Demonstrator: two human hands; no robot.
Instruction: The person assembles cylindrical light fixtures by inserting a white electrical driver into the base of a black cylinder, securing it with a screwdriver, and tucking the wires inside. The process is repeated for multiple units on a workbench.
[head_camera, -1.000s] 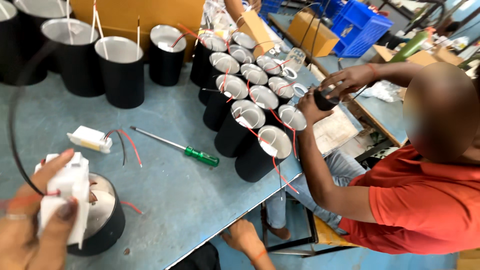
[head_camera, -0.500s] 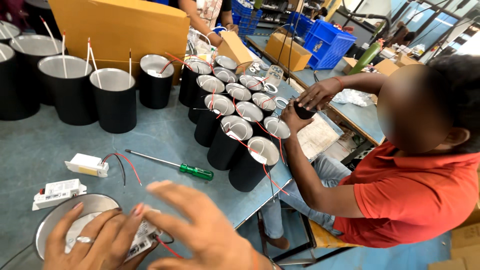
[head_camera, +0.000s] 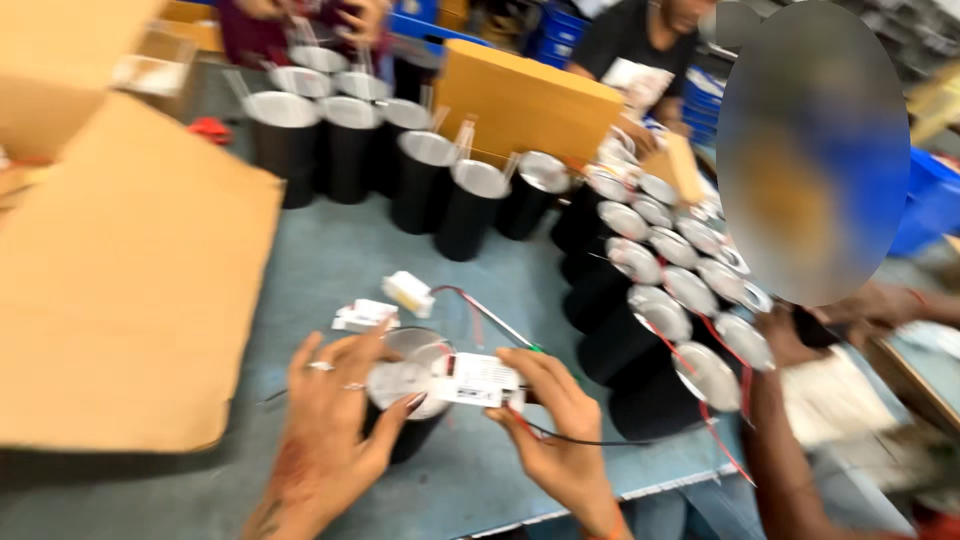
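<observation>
Your left hand (head_camera: 335, 415) wraps around a black cylinder housing (head_camera: 405, 405) on the grey-blue table (head_camera: 330, 260), hiding most of its side. Your right hand (head_camera: 555, 420) pinches a small white driver box (head_camera: 480, 380) over its rim. Motion blur smears wires and neighbouring cans (head_camera: 650, 330).

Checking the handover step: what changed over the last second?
The right hand came in and took hold of the white rectangular driver box, now over the black cylindrical lamp housing; the left hand moved onto the housing's side. Two small white boxes and the rows of black housings stayed put.
</observation>
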